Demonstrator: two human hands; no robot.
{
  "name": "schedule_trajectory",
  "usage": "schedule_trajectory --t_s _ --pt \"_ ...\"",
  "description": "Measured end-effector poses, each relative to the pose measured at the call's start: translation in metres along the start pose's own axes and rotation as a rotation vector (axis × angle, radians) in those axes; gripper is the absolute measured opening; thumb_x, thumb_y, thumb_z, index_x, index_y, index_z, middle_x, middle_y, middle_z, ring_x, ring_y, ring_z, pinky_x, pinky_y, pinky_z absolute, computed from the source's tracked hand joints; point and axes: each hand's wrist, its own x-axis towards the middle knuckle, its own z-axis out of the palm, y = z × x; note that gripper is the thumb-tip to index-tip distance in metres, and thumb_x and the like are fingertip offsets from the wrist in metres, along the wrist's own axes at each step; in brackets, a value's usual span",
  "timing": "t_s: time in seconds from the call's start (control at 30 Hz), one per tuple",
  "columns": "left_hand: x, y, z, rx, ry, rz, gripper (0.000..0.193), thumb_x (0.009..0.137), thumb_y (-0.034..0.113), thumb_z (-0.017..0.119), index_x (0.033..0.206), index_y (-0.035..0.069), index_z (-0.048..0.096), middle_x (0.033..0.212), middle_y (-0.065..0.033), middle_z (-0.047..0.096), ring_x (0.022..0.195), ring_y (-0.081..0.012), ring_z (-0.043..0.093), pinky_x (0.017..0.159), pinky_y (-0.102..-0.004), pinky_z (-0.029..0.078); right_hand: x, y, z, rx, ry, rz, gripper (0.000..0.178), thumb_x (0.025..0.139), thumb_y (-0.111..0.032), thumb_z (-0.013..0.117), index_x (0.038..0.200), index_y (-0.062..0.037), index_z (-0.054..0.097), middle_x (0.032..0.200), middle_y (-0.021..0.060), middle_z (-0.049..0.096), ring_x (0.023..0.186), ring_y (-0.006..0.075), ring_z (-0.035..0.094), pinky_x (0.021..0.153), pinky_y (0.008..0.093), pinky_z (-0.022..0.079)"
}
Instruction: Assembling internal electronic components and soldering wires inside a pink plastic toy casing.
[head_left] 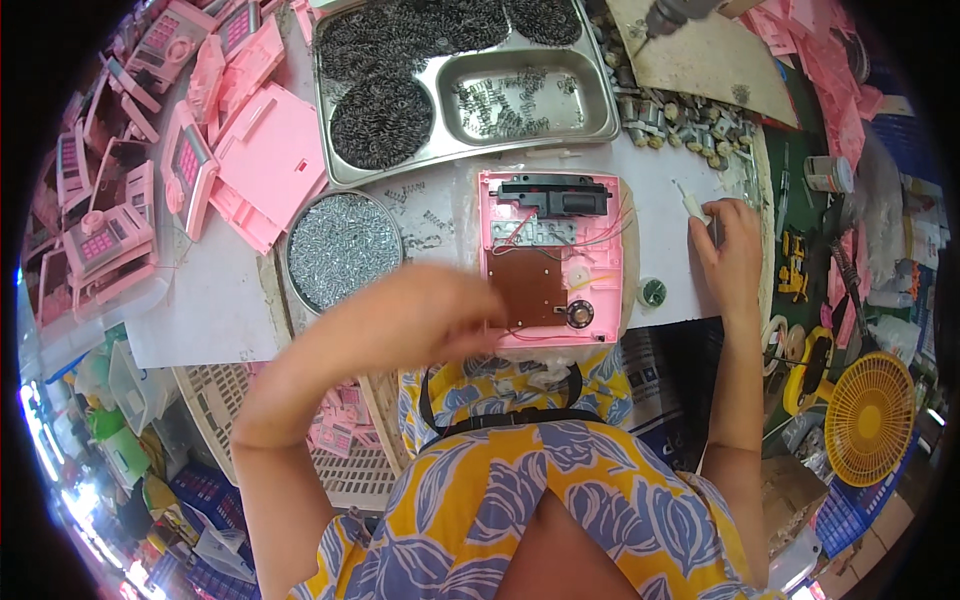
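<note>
In front of me lies an open pink plastic housing (607, 262). Inside it are a brown circuit board (527, 285), a black slotted part (552, 199) across the far end, a metal plate, loose wires and a round speaker-like part (580, 314) near the front right. My left hand (455, 308) is over the housing's near left corner; motion blurs its fingers, and whatever they may hold is hidden. To the right of the housing, my right hand (732, 245) rests at the table, its fingers closed around a small white tube (693, 204) with a thin tip.
A round tin of small screws (345, 250) stands left of the housing. Beyond it, a steel tray (470, 152) holds black springs. Pink casings (270, 165) pile up at left. Small metal parts (680, 125) lie at far right, a green-topped pot (652, 293) nearer, a yellow fan (870, 418) beside the table.
</note>
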Motion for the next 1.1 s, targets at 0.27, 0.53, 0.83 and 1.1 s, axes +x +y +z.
schedule_trajectory --t_s 0.27,0.53,0.83,1.1 --pt "0.139 -0.066 -0.07 0.877 0.128 0.071 0.009 0.087 0.013 0.066 0.094 0.009 0.071 0.099 -0.0074 0.062 0.094 -0.0293 0.067 0.074 -0.0426 0.057 0.01 -0.016 -0.014 0.326 -0.087 0.303 0.023 0.084 -0.016 0.075 0.099 -0.0006 0.069 0.083 0.0116 0.068 0.071 0.0224 0.061 0.067 0.0352 0.049" --pt "0.147 -0.067 -0.069 0.925 0.365 0.078 0.012 0.09 0.011 0.065 0.098 0.004 0.07 0.099 -0.0095 0.066 0.09 -0.0293 0.07 0.073 -0.0413 0.057 0.0 -0.03 -0.021 0.54 0.066 0.218 0.022 0.083 -0.006 0.076 0.104 -0.0006 0.071 0.09 0.0059 0.067 0.074 0.0144 0.058 0.067 0.0269 0.047" --pt "0.04 0.027 0.015 -0.895 0.319 -0.274 0.024 0.106 0.014 0.057 0.119 -0.003 0.067 0.081 0.0014 0.061 0.069 -0.0046 0.052 0.062 -0.021 0.043 0.004 -0.102 -0.045 0.862 0.039 -0.275 0.034 0.074 -0.001 0.085 0.106 0.0017 0.073 0.095 0.0131 0.071 0.079 0.0222 0.065 0.069 0.0313 0.051" --pt "0.018 0.033 0.058 -0.786 0.342 -0.309 0.021 0.106 0.01 0.056 0.118 -0.005 0.065 0.078 0.0015 0.059 0.07 -0.0031 0.05 0.061 -0.021 0.04 -0.006 -0.122 -0.044 0.655 -0.037 -0.548 0.039 0.067 -0.001 0.084 0.104 0.0006 0.073 0.095 0.013 0.07 0.078 0.0282 0.066 0.066 0.0349 0.055"
